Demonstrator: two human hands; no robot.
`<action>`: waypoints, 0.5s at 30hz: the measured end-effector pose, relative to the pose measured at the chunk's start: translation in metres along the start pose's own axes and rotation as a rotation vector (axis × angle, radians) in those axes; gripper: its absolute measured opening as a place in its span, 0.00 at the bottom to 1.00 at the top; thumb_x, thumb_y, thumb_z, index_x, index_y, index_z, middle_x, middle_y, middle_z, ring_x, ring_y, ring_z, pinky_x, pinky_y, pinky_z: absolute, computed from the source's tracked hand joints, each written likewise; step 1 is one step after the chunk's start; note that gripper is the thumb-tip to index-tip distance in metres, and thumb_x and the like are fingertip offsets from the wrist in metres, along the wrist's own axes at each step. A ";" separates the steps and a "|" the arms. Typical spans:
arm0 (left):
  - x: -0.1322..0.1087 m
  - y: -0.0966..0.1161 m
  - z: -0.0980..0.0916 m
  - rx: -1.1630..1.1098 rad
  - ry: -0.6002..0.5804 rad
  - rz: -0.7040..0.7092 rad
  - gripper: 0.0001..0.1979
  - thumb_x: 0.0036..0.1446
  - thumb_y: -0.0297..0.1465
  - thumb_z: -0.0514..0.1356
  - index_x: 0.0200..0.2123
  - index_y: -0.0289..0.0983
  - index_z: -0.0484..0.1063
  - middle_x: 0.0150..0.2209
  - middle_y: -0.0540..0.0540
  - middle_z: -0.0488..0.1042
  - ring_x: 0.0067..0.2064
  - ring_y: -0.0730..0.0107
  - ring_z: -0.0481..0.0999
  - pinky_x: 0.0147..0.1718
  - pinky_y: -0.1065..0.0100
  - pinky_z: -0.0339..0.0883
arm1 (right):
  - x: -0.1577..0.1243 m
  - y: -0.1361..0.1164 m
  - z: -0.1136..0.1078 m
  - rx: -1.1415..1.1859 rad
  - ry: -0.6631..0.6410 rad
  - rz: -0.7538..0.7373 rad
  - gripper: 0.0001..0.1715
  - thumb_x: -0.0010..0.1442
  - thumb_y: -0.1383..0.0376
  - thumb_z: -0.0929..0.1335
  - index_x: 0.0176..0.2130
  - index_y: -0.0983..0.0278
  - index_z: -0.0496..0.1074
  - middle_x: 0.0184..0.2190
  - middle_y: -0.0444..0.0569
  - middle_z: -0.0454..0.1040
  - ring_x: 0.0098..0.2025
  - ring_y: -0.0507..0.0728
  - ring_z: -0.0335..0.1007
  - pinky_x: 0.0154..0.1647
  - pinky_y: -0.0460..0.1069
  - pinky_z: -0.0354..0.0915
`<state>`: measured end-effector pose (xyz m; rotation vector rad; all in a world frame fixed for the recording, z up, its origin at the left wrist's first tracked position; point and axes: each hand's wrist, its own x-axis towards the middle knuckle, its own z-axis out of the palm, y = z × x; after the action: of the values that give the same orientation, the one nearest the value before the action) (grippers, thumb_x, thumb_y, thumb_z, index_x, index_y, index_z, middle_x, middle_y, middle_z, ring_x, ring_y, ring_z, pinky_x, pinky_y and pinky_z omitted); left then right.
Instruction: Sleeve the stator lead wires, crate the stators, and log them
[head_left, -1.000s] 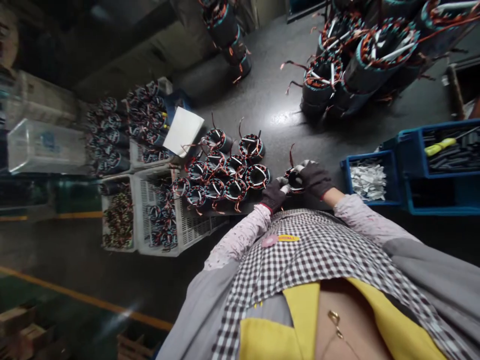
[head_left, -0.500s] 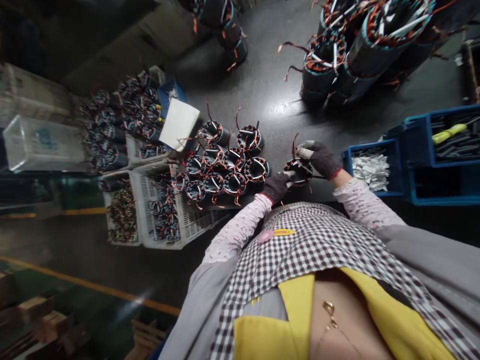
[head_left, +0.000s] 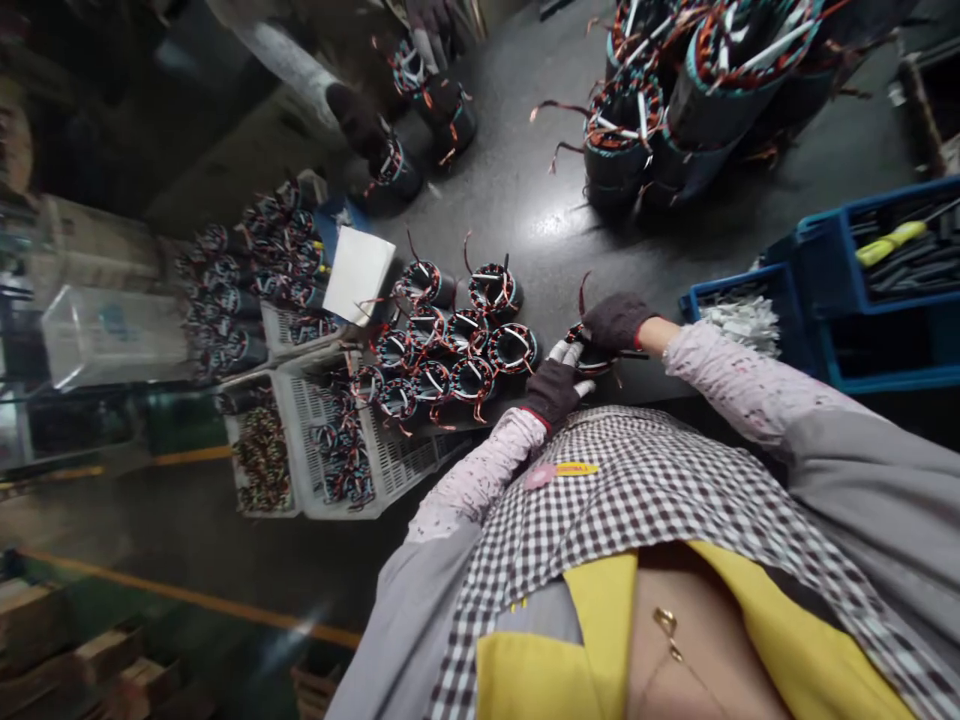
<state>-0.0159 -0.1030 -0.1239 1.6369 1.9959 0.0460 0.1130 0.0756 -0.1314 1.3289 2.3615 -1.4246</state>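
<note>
Holding a small stator [head_left: 592,356] between both gloved hands, low over the near edge of the dark table [head_left: 536,200]; left hand [head_left: 555,385] clamped on its near-left rim, pale fingertips [head_left: 564,352] pressed against the copper winding; right hand [head_left: 615,320] curled over its far-right side, with a red lead wire [head_left: 581,292] curling up beside the knuckles.

Just left of the hands, a cluster of similar stators [head_left: 450,345] standing upright on the table, packed touching one another; at the cluster's far-left corner, a white card [head_left: 360,275] propped at a tilt; further left and nearer, white slatted crates [head_left: 375,455] loaded with more wound parts; beyond those, a clear plastic box [head_left: 112,330].

Right of the hands, a blue bin [head_left: 694,300] with a heap of white slips [head_left: 742,318]; beside it a bigger blue bin [head_left: 825,255] holding dark tools and a yellow-handled tool [head_left: 889,243].

At the far right, large stators [head_left: 675,90] stacked close together; at the far left of the table, another person's gloved hand [head_left: 358,115] on a stator [head_left: 396,165].
</note>
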 end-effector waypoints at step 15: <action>0.035 0.027 -0.053 0.402 -0.409 0.119 0.21 0.82 0.34 0.55 0.65 0.33 0.82 0.61 0.29 0.82 0.64 0.42 0.83 0.59 0.50 0.77 | -0.036 0.016 0.009 0.195 0.022 -0.133 0.17 0.77 0.55 0.69 0.47 0.64 0.83 0.47 0.58 0.88 0.47 0.63 0.82 0.54 0.54 0.74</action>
<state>-0.0182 -0.0475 -0.0832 1.8254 1.6614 -0.6323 0.1434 0.0491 -0.1304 1.2544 2.4186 -1.7256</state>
